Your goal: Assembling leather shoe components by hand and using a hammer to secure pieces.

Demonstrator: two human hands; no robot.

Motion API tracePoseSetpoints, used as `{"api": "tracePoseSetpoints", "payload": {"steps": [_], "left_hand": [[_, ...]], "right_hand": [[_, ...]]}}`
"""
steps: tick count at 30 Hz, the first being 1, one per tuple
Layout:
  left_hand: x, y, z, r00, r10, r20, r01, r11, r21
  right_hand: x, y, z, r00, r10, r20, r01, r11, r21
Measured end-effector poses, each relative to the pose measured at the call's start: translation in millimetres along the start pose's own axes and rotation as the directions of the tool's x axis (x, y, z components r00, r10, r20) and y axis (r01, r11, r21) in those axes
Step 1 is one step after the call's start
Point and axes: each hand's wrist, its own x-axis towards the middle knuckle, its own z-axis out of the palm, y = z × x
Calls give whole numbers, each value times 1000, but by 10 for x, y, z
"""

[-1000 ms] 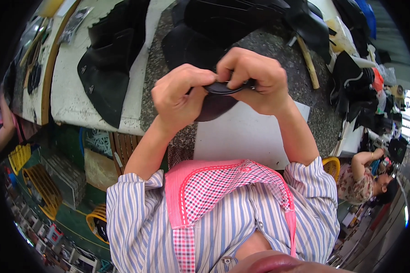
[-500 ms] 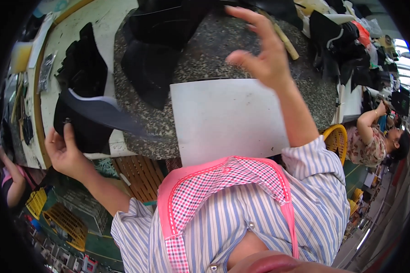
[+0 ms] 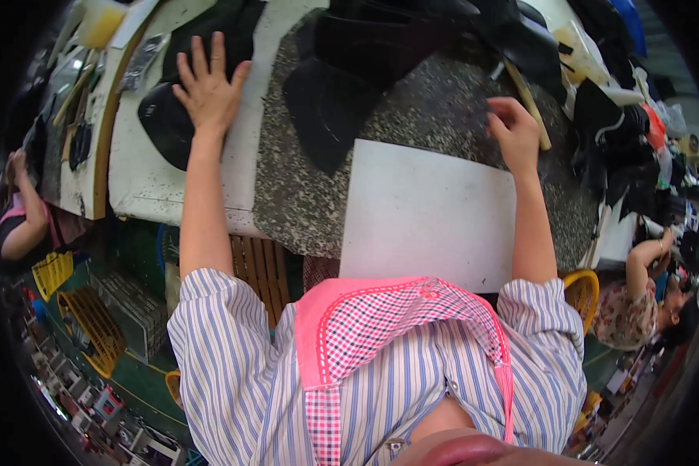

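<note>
Fingers [image 3: 199, 58] fanned and straight, our left hand [image 3: 208, 105] lay flat over the black pieces [image 3: 163, 123] on the white tabletop [image 3: 155, 188]. We held our right hand [image 3: 515, 136] above the speckled slab [image 3: 435, 116], near a wooden stick [image 3: 529, 106], its fingers loosely curled; whether they gripped anything, we could not tell. We saw more black sheets [image 3: 326, 105] on the slab, between our hands, and a white board [image 3: 427, 217] nearer our apron [image 3: 396, 334].

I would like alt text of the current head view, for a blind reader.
A person's left hand lies spread on black sheet material on a pale table; the loosely curled right hand is over a speckled slab, near a wooden stick and white board.
</note>
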Motion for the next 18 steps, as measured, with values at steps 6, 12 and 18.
{"api": "tracePoseSetpoints", "payload": {"steps": [6,12,18], "left_hand": [[-234,987,-833,960,180,-213,-275,742,-611],[-619,1570,-1025,979,179,94,74,118,-990],[-698,1536,-981,714,434,549,696,-360,-621]], "right_hand": [[-337,-806,217,977,-121,174,-18,769,639],[-460,-909,561,961,-146,235,-78,672,737],[-388,-957,482,827,-500,258,377,833,405]]}}
